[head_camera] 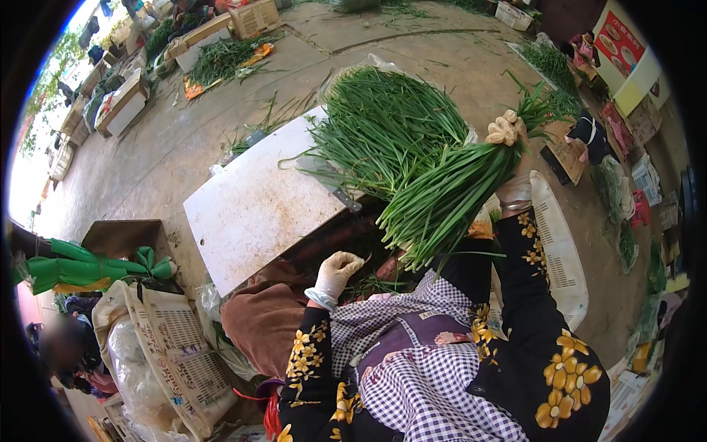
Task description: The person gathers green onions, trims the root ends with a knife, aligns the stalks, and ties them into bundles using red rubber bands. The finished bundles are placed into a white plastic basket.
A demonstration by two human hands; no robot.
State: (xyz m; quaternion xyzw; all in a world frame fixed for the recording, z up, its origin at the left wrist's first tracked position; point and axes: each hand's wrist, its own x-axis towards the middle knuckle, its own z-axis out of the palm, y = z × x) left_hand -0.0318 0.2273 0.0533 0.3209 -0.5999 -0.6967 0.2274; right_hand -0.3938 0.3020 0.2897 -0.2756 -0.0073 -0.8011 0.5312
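Note:
My right hand (pixel 505 129), in a soiled pale glove, grips a large bunch of garlic chives (pixel 455 193) by its leafy part. The pale cut ends hang down towards my lap. Over my knees, my left hand (pixel 338 273) wears a thin whitish glove. Its fingertips are pinched around a thin brownish strip (pixel 368 257), too small to name surely. Beyond my hands, a big heap of chives (pixel 392 124) lies on plastic film and over the end of a stained white board (pixel 265 193). A knife (pixel 348 200) rests at the board's near edge, its dark handle showing.
On my left stands a white plastic crate (pixel 185 342) with clear bags, near a green plastic roll (pixel 83 268) and a person (pixel 72 353). A brown cloth (pixel 265 326) lies beside my left forearm. Another white crate (pixel 560 259) is on my right. Greens (pixel 226 58) lie farther off.

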